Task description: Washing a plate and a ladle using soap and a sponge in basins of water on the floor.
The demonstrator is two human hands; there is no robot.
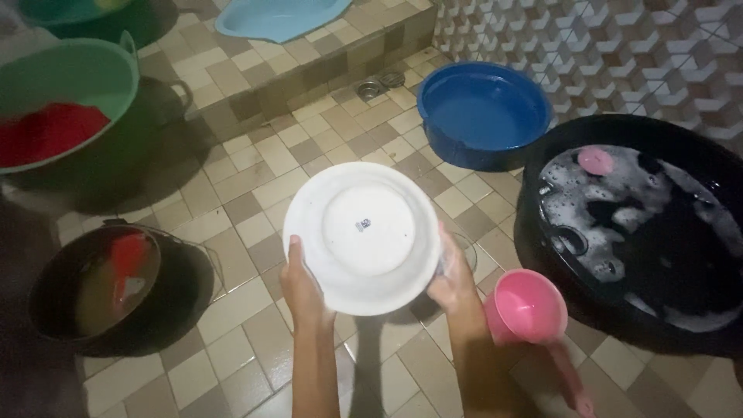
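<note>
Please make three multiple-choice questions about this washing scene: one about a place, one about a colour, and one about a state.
1. Where is the pink scoop?
A. inside the blue basin
B. on the floor beside the black tub
C. on the step

2. What colour is the plate?
A. white
B. yellow
C. black

3. What is in the black tub?
A. nothing
B. dry sand
C. foamy water

Answers: 1 B, it stands on the tiles against the tub's near side. 2 A, its white underside faces the camera, held by the left hand and right hand. 3 C, white suds float on dark water.
</note>
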